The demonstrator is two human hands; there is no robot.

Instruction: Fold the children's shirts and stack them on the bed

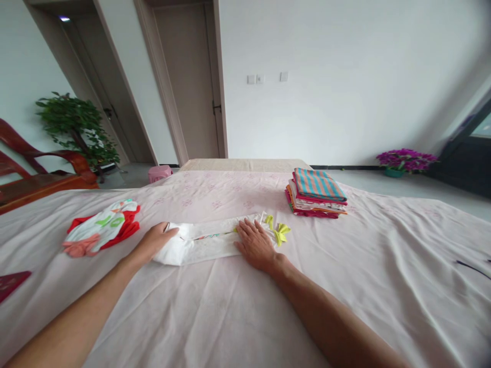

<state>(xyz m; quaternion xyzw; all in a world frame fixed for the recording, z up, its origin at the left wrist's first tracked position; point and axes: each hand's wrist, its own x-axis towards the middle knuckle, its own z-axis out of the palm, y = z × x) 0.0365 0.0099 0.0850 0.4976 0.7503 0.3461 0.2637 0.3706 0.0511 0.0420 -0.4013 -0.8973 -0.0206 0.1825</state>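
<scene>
A white garment (209, 245) with yellow bows at its right end lies on the bed-like surface, folded into a long strip with its two edges meeting along the middle. My left hand (155, 243) grips the left end of it, thumb on top and the other fingers partly hidden. Flat on the right part of the garment rests my right hand (256, 245), its fingers stretched out. To the left lies a crumpled heap of red, white and coral clothes (102, 227). Beyond my right hand stands a stack of folded clothes (316, 191), topped by a blue-and-orange striped piece.
A pale pink sheet (215, 317) covers the wide surface. A dark red flat item (13, 283) is at the left edge, a thin dark cord (473, 268) at the right. Behind are a wooden chair (49, 174), a pink stool (160, 174) and purple flowers (406, 159).
</scene>
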